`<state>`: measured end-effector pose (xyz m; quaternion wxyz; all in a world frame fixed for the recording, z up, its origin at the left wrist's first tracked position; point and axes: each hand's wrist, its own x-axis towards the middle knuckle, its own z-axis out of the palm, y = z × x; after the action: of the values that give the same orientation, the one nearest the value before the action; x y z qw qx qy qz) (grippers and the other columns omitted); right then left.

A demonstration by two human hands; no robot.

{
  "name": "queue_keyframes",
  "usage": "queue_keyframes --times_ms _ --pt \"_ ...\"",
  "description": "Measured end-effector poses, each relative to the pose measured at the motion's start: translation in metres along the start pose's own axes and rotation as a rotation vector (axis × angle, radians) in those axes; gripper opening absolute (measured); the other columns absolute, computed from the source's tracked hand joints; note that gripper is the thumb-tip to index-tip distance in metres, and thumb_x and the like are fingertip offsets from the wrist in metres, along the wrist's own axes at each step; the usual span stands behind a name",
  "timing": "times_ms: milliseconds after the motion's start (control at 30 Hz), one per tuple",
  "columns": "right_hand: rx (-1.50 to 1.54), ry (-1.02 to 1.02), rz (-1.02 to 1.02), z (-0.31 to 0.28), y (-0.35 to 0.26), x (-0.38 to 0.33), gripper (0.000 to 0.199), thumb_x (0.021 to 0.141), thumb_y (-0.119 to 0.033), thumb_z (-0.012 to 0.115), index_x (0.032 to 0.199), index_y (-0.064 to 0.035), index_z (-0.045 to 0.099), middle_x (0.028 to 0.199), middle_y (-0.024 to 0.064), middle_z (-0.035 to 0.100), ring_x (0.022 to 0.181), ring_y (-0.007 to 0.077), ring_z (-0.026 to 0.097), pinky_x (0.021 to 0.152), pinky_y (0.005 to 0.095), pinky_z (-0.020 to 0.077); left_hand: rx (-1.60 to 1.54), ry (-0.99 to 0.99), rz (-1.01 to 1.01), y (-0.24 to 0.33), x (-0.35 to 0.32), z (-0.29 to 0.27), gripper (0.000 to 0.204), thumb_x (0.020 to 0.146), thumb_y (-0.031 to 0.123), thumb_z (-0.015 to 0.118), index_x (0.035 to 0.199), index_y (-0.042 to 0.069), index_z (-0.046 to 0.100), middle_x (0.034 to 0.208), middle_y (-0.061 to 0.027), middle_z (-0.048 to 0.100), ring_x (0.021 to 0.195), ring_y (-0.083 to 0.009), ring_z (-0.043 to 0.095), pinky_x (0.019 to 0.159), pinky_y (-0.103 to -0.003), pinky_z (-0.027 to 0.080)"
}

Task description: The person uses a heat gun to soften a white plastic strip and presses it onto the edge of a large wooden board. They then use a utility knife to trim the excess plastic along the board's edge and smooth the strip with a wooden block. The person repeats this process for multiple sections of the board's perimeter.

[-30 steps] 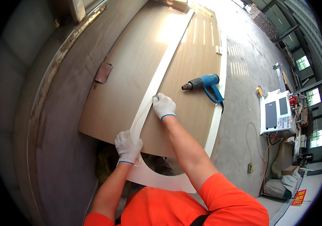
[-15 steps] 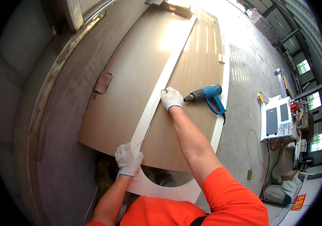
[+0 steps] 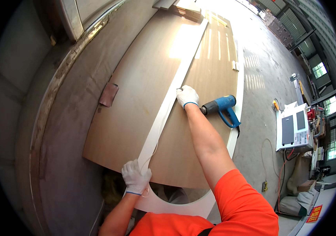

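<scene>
Now my left hand [image 3: 135, 177] is near me, at the close edge of the big brown board [image 3: 136, 90]. Its fingers [image 3: 130, 169] are curled shut around the near end of the long white strip [image 3: 164, 114], pinching it. The strip comes out from under these fingers and runs far away from me, up and a little to the right, all the way to the far end of the board. It lies flat on the board, and its long way goes the same way as the board's long way.

My right hand [image 3: 186, 95] is farther out, about halfway along the strip. Its fingers [image 3: 180, 91] are bent and close together, and their tips press down on the strip's right edge. I cannot tell if they pinch it.

Just beside my right hand, on its right, a blue heat gun [image 3: 221, 108] lies on the board. Its nose points at my wrist. To the left of my hands, well apart, a small brown block [image 3: 108, 94] rests on the board. The board sits on a grey worktop [image 3: 69, 165].
</scene>
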<state>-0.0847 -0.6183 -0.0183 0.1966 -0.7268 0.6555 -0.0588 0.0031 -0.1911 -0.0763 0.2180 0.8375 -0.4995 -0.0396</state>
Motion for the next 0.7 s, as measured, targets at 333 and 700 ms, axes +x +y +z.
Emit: queue_keyframes --times_ms 333,700 --pt "-0.008 0.024 0.025 0.001 0.007 0.036 0.042 0.099 -0.045 0.061 0.117 -0.0104 0.079 0.124 0.0199 0.076 0.120 0.0392 0.071 0.105 0.0480 0.0549 -0.031 0.003 -0.008 0.005 0.002 -0.005 0.062 0.068 0.036 0.083 0.117 0.005 0.061 0.113 -0.0165 0.059 0.109 -0.0399 0.058 0.096 -0.055 0.048" --pt "0.165 0.139 0.012 -0.023 0.028 0.051 0.044 0.095 -0.047 0.069 0.116 -0.0104 0.078 0.119 0.0211 0.077 0.116 0.0397 0.072 0.100 0.0488 0.0565 -0.036 -0.018 0.008 0.004 0.006 -0.003 0.063 0.069 0.043 0.084 0.117 0.007 0.063 0.115 -0.0162 0.059 0.112 -0.0398 0.057 0.096 -0.055 0.047"
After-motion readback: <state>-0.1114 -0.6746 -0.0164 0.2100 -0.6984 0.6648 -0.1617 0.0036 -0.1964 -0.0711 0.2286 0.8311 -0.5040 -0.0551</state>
